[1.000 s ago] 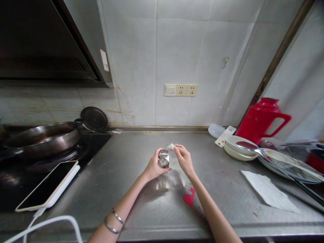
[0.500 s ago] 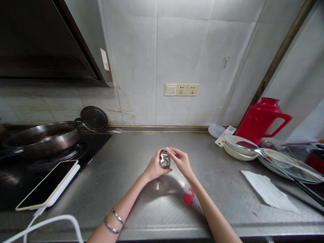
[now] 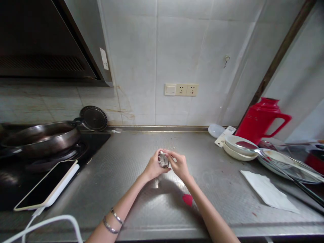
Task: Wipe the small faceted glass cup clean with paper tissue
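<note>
In the head view my left hand (image 3: 152, 167) is curled round a small, shiny, round vessel that looks like a little glass (image 3: 164, 161), its mouth turned towards me. Close against its right side, my right hand (image 3: 180, 165) has thumb and fingers bent together at the rim. A bit of white, perhaps tissue, shows at those fingertips, though it is too small to make out clearly. Both hands are just above the metal counter (image 3: 121, 189). Below my right wrist lies a flat red patch (image 3: 187, 199) on the counter.
Left, a pan (image 3: 50, 135) sits on the black stove, with a phone (image 3: 47, 185) and white cable nearer me. Right stand a red thermos (image 3: 260, 119), stacked bowls (image 3: 239, 153) and a plate with utensils (image 3: 286, 162). A white paper towel (image 3: 268, 190) lies in front of them.
My right hand's fingers have moved slightly left and in over the vessel's rim. The white piece that stuck up above the vessel now shows less. The vessel has turned slightly in my left hand.
</note>
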Tool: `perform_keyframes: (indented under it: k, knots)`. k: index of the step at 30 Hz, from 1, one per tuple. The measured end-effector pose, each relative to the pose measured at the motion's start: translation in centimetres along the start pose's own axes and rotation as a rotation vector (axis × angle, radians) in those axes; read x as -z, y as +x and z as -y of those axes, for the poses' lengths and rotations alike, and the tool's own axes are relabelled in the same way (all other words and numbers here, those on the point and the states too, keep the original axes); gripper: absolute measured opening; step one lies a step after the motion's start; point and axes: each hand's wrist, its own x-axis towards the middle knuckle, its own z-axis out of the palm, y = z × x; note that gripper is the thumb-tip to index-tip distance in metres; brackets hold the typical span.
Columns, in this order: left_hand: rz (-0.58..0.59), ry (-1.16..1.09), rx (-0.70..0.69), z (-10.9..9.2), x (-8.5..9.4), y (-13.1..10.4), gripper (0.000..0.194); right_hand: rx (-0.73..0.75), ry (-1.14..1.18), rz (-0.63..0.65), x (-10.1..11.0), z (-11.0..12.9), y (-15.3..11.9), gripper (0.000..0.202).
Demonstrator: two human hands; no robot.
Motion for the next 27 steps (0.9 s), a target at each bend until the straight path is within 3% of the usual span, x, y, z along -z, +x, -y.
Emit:
perform_keyframes:
  k: [8, 15, 20, 27]
  knots:
    - [-0.031, -0.111, 0.089, 1.3, -0.1, 0.3, 0.079, 0.030, 0.008, 0.066, 0.4, 0.6, -0.2, 0.023]
    - [-0.022, 0.049, 0.027, 1.2, -0.4, -0.1, 0.089, -0.145, -0.048, -0.204, 0.4, -1.0, 0.9, 0.034]
    - [-0.012, 0.042, 0.014, 0.9, -0.7, -0.1, 0.085, -0.068, -0.064, -0.012, -0.2, -0.8, 0.7, 0.029]
    - [-0.064, -0.025, 0.032, 0.9, -0.5, 0.3, 0.075, 0.078, -0.034, 0.030, -0.5, 0.0, 0.1, 0.027]
